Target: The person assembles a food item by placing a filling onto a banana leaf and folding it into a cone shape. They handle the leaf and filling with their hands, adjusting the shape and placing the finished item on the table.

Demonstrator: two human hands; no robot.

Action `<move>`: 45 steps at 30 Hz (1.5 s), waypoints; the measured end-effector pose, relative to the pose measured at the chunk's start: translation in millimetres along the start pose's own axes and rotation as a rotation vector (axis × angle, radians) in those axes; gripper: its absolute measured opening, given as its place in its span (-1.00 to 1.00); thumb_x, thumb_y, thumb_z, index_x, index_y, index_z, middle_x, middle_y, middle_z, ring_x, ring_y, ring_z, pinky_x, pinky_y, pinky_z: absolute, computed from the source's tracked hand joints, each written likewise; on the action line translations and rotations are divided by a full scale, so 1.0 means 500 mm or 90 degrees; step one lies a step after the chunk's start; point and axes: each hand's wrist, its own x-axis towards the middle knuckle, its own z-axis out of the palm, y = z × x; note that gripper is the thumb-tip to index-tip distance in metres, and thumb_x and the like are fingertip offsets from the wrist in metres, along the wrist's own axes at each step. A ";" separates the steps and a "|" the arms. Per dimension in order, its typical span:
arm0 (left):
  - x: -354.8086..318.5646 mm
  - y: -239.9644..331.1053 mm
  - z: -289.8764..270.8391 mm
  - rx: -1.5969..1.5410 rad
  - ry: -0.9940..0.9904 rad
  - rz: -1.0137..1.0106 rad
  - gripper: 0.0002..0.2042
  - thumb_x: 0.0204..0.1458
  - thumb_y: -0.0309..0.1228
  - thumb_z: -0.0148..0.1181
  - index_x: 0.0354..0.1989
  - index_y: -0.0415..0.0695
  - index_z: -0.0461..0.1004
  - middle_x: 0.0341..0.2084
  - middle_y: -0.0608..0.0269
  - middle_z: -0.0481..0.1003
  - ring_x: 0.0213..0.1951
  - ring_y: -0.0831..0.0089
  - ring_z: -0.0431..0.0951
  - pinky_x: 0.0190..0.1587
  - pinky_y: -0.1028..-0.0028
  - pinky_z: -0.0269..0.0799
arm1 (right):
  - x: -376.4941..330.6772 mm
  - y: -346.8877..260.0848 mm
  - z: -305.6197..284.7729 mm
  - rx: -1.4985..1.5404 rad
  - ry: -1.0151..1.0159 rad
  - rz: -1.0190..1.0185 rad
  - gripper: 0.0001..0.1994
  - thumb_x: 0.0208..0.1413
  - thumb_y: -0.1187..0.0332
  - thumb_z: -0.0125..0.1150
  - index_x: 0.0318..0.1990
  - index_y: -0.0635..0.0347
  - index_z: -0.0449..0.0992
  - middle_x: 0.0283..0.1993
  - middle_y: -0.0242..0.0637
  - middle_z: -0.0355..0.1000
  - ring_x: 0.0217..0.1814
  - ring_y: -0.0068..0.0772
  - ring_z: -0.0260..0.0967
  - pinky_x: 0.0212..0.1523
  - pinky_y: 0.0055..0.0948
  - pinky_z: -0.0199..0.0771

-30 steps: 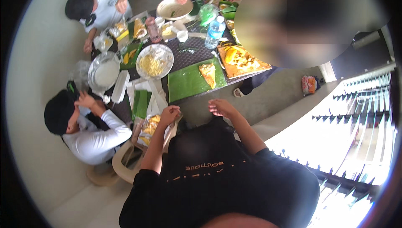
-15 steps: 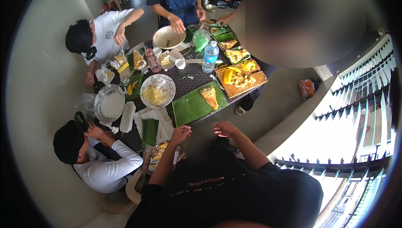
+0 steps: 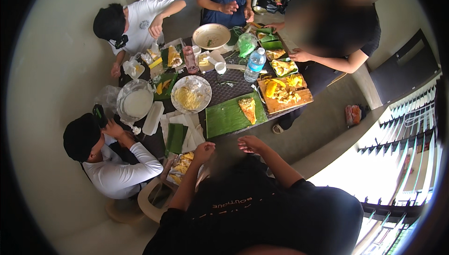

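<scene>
My left hand (image 3: 204, 152) hovers at the table's near edge, fingers curled in, with nothing seen in it. Across a small gap, my right hand (image 3: 250, 144) is held with its fingers loosely apart and nothing in them. Just beyond both hands lies a green banana leaf (image 3: 224, 117), with a browned, folded triangular pastry (image 3: 247, 110) toward its right end. Neither hand touches the leaf. Beside my left forearm, a box of yellow food pieces (image 3: 180, 167) sits next to folded leaf strips (image 3: 175, 138).
Around the dark woven table are a plate of yellow crumbs (image 3: 191, 95), a bowl of white matter (image 3: 134, 101), a wide basin (image 3: 211, 36), a water bottle (image 3: 255, 64) and a wooden board with yellow fruit (image 3: 285, 97). Several people are around it; a plastic chair (image 3: 147, 199) stands near-left.
The view has shifted, so the table appears further right. My hands have hardly moved. The person at the far side has lifted a hand away from the basin.
</scene>
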 end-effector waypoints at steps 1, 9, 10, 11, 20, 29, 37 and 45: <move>0.000 0.004 0.006 0.015 0.005 0.005 -0.82 0.01 -0.45 0.10 -0.25 -0.27 0.47 -0.46 0.25 0.51 -0.41 0.51 0.52 -0.29 0.52 0.43 | 0.005 0.001 -0.004 -0.003 -0.002 -0.003 -0.74 0.07 0.12 0.14 -0.19 0.07 0.41 -0.29 -0.48 0.41 -0.32 -0.60 0.40 -0.34 -0.54 0.40; 0.013 0.099 0.080 0.266 0.105 0.153 -0.76 -0.04 -0.41 0.13 -0.18 -0.21 0.45 -0.33 0.06 0.50 -0.24 0.24 0.52 -0.16 0.35 0.42 | 0.035 -0.037 -0.012 -0.094 -0.012 -0.005 -0.72 0.09 0.13 0.12 -0.16 0.10 0.41 -0.27 -0.48 0.39 -0.34 -0.63 0.37 -0.35 -0.57 0.38; 0.025 0.109 0.090 0.303 0.116 0.162 -0.75 -0.04 -0.41 0.14 -0.17 -0.20 0.45 -0.30 0.04 0.50 -0.20 0.21 0.51 -0.12 0.32 0.41 | 0.047 -0.043 -0.015 -0.113 -0.012 -0.014 -0.72 0.08 0.12 0.13 -0.17 0.10 0.42 -0.27 -0.48 0.39 -0.34 -0.64 0.37 -0.36 -0.58 0.38; 0.039 0.117 0.096 0.356 0.142 0.182 -0.73 -0.05 -0.42 0.13 -0.15 -0.20 0.44 -0.27 0.02 0.48 -0.15 0.17 0.48 -0.08 0.30 0.39 | 0.060 -0.053 -0.016 -0.118 -0.024 -0.022 -0.71 0.08 0.12 0.13 -0.18 0.11 0.42 -0.27 -0.48 0.39 -0.34 -0.64 0.37 -0.38 -0.59 0.38; 0.143 0.106 0.138 0.642 0.247 0.194 -0.52 -0.01 -0.39 0.08 0.11 -0.24 0.20 0.04 -0.10 0.29 0.10 0.00 0.27 0.10 0.18 0.23 | 0.199 -0.140 -0.013 -0.442 -0.025 -0.202 -0.63 -0.01 0.08 0.09 -0.34 0.26 0.53 -0.36 -0.15 0.47 -0.30 -0.23 0.44 -0.34 -0.33 0.43; 0.163 0.098 0.177 0.722 0.205 -0.029 -0.41 0.06 -0.32 -0.05 0.28 -0.17 -0.03 0.21 0.05 0.15 0.27 0.19 0.09 0.25 0.18 0.00 | 0.308 -0.131 0.022 -0.659 -0.005 -0.189 -0.61 -0.05 0.14 0.06 -0.23 0.32 0.53 -0.13 0.07 0.44 -0.02 0.03 0.39 -0.03 -0.16 0.40; 0.175 0.110 0.191 0.704 0.244 -0.112 -0.44 0.01 -0.42 -0.12 0.26 -0.11 0.03 0.21 0.12 0.17 0.26 0.25 0.11 0.28 0.18 -0.07 | 0.253 -0.177 0.036 -0.663 -0.001 -0.058 -0.47 -0.05 0.17 0.09 0.09 0.27 0.31 0.08 0.04 0.32 0.14 0.00 0.29 0.09 -0.15 0.33; 0.189 0.085 0.197 0.712 0.296 -0.120 -0.44 -0.04 -0.45 -0.15 0.24 -0.10 0.07 0.21 0.17 0.19 0.26 0.30 0.13 0.31 0.17 -0.17 | 0.264 -0.192 0.051 -0.747 0.006 -0.040 -0.45 0.03 0.07 -0.02 0.11 0.28 0.30 0.09 0.04 0.32 0.12 -0.05 0.31 0.08 -0.17 0.33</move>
